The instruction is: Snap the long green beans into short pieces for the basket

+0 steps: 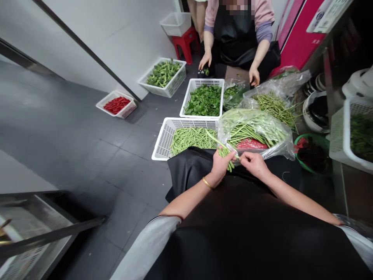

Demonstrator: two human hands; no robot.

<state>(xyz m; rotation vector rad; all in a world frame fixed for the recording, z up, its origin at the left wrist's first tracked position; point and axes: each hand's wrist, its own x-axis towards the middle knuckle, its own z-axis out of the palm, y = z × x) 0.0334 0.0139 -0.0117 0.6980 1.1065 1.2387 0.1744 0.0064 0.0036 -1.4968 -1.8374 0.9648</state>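
Note:
My left hand (pixel 222 162) is closed round a small bunch of cut green beans (pixel 223 151), with one longer piece sticking out toward the upper left. Close beside it, my right hand (pixel 254 162) pinches the end of a green bean (pixel 237 157) between thumb and fingertips. Both hands are above my lap, over a black apron (pixel 262 229). Just beyond them lies an open clear plastic bag (pixel 284 144) of long whole beans (pixel 247 132), with something red inside. Left of the bag, a white basket (pixel 163 136) holds many short bean pieces (pixel 192 140).
Opposite me sits a co-worker (pixel 237 35) in a black apron, hands near a basket of leafy greens (pixel 204 100). Farther left stand a basket of green vegetables (pixel 163 74) and one of red peppers (pixel 116 105). A green basin (pixel 311 151) and shelving (pixel 338 155) flank my right.

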